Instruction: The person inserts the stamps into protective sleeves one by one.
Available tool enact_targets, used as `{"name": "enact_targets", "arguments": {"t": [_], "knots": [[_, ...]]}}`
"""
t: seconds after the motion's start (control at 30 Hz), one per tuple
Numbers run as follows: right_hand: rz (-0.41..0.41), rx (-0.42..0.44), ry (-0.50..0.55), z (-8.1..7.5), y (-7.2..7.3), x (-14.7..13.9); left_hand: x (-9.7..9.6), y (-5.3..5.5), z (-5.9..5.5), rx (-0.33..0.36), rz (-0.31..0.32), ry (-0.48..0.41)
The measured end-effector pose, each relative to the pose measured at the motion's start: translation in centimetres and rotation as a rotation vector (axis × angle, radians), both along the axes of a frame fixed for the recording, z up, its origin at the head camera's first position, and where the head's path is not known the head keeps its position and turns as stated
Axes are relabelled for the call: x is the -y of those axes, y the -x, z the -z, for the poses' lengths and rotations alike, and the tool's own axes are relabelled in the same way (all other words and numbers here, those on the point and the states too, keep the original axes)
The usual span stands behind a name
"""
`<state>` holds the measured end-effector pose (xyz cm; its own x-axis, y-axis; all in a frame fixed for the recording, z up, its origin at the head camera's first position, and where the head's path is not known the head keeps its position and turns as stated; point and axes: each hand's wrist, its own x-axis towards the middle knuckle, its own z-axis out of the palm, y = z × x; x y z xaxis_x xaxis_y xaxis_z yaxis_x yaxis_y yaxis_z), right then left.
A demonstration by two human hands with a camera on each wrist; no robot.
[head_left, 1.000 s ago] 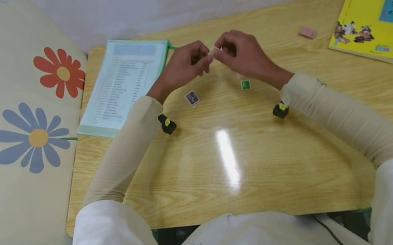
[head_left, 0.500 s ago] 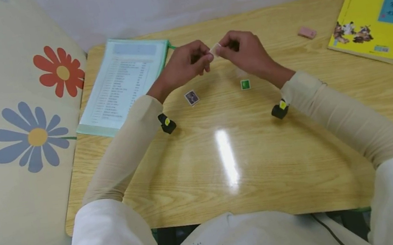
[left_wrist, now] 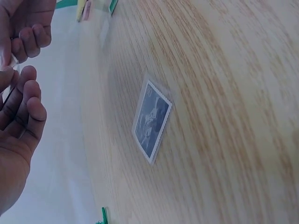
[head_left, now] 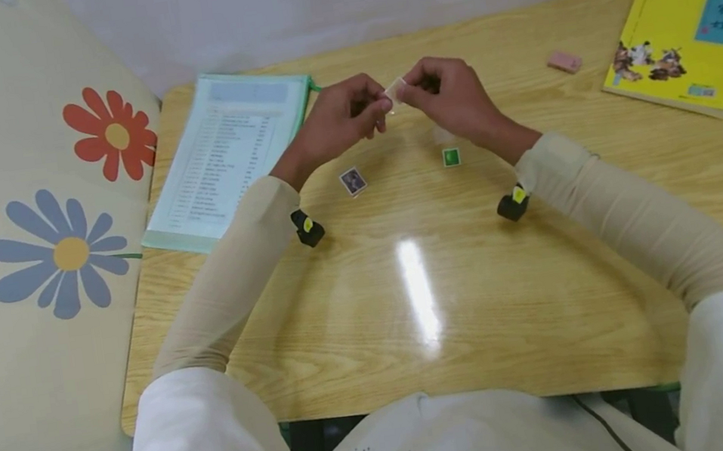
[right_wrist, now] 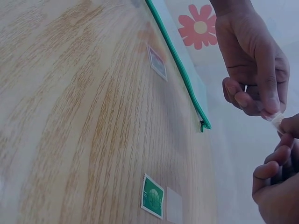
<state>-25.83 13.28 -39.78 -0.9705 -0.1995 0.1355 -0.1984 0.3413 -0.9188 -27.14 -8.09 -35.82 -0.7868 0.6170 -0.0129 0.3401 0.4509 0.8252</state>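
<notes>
Above the far middle of the table, my left hand (head_left: 347, 114) and right hand (head_left: 454, 97) meet at the fingertips. Between them they pinch a small pale, stamp-sized piece (head_left: 395, 89) by opposite ends; part of it shows at the fingertips in the right wrist view, and fingers hide the rest. Below the left hand lies a dark grey-violet stamp (head_left: 352, 180) with perforated white edges, in a clear sleeve in the left wrist view. A green stamp (head_left: 451, 157) lies below the right hand. Beside it, the right wrist view shows a pale translucent rectangle (right_wrist: 174, 205).
A booklet in a green-edged clear cover (head_left: 228, 151) lies at the left. A pink eraser-like block (head_left: 565, 61) and a yellow book (head_left: 687, 42) are at the back right. Black wrist cameras (head_left: 309, 229) hang under both cuffs. A wall stands behind the table.
My right hand has shifted slightly right, away from the left fingertips, and more of the pale piece shows between them. The left hand and the stamps on the table stay put.
</notes>
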Motion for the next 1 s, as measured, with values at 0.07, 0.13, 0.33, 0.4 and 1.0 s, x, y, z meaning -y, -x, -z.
{"name": "enact_targets", "arguments": {"t": [0.07,0.13,0.33,0.4,1.0], "knots": [[0.002,-0.002,-0.001,0.0,0.0,0.0,-0.1,0.0,0.0,-0.006,-0.007,0.004],[0.004,0.0,-0.003,-0.1,0.1,0.0,-0.2,-0.1,-0.1,-0.018,-0.014,0.016],[0.013,0.013,-0.009,-0.1,0.0,-0.1,-0.4,-0.1,-0.2,-0.039,-0.03,0.047],[0.018,0.023,-0.009,-0.2,0.0,-0.1,-0.4,0.1,0.1,-0.041,-0.033,0.047],[0.029,-0.017,-0.04,-0.2,-0.2,0.0,0.1,2.0,2.5,-0.047,-0.005,0.013]]}}
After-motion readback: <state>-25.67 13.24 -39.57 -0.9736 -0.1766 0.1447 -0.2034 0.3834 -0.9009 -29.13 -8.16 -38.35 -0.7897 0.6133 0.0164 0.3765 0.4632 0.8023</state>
